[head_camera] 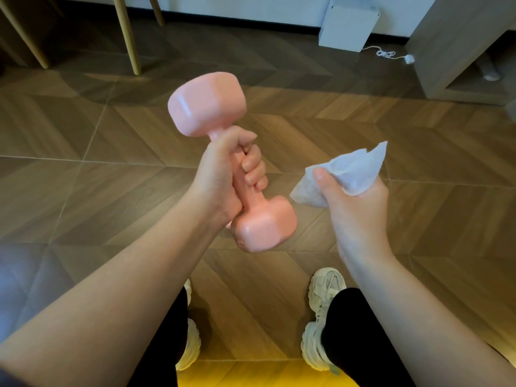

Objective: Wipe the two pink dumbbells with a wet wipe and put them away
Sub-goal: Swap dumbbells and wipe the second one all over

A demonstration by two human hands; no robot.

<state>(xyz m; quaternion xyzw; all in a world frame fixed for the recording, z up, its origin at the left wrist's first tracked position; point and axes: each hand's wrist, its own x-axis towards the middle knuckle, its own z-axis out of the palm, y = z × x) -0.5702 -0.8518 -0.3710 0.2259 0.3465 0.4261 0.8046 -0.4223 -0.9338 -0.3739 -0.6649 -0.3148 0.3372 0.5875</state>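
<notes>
the left hand (220,174) grips a pink dumbbell (208,107) by its handle, fingers and thumb curled tight round the bar. the dumbbell is held off the floor and tilted, one head rising above and beyond the hand, the other head dropping below the wrist toward the person. only this one dumbbell is in view.

the right hand (351,199) holds a crumpled white wet wipe (354,170), thumb pressed on the near side and the fingers folded behind it; a flap of the wipe sticks up past the fingers. the wipe is just beside the lower dumbbell head, apart from it and not touching.

beneath both hands lies a wooden floor (83,152) with a herringbone pattern. below the forearms are black trouser legs (351,339) and pale chunky shoes (325,291) standing on the floor. beyond the left hand stand light wooden furniture legs (131,43). beyond the right hand a white box (347,27) leans by the wall, with a white cord (391,54) coiled on the floor beside it, and a grey cabinet (460,46) further right.
</notes>
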